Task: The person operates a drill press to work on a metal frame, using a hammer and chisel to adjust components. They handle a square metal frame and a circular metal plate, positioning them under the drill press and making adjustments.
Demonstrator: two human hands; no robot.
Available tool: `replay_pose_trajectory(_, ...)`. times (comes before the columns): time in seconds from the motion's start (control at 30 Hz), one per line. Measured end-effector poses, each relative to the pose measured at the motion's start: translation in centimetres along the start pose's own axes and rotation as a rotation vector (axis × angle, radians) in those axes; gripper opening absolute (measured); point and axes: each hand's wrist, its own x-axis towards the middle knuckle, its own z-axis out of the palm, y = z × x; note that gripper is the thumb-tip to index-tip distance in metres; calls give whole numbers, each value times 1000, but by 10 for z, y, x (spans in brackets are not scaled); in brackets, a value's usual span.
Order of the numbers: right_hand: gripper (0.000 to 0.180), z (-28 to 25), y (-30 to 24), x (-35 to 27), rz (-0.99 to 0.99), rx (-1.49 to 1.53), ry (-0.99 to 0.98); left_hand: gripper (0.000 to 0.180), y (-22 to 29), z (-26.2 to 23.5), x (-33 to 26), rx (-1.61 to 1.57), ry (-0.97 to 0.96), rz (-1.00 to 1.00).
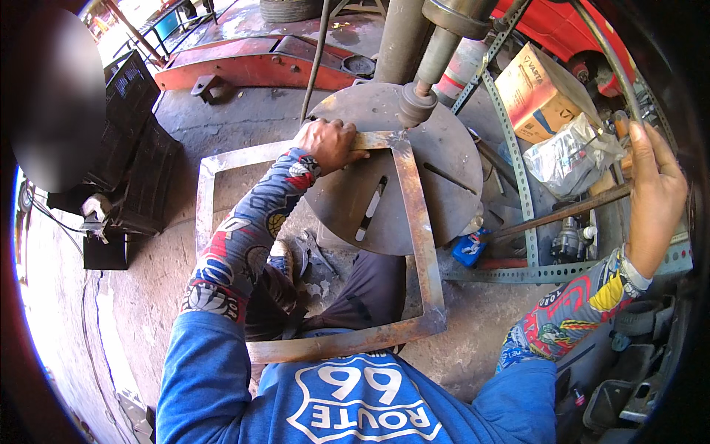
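A rectangular angle-iron frame (419, 222), rust-tinged along its right side, rests partly on the slotted round table (344, 200) of a drill press. My left hand (327, 146) is closed over its far bar, left of the far right corner. The drill chuck (418, 106) hangs just above that corner; whether a bit touches the metal is hard to see. The frame's near bar (347, 337) lies across my lap. Off to the right, my raised right hand (654, 192) closes on the lower end of a long metal lever (617, 70), its fingers partly hidden.
Beside the table stands a perforated metal rack (518, 166) with a cardboard box (543, 92), a plastic bag (573, 159) and a blue bottle (467, 248). A red floor jack (244, 65) lies beyond. Black plastic crates (133, 155) stand at the left, and cables (85, 325) trail across the floor.
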Motion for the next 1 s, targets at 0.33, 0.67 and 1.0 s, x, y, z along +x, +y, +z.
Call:
replay_pose_trajectory(0.33,36,10,-5,-10,10,-33,36,60,-2,1,-1,-20,-5,-4)
replay_pose_trajectory(0.67,36,11,-6,-12,55,-51,53,64,-2,0,0,-37,-21,-15)
replay_pose_trajectory(1.0,40,15,-4,-15,-23,-216,82,62,-3,1,1,-40,-14,-5)
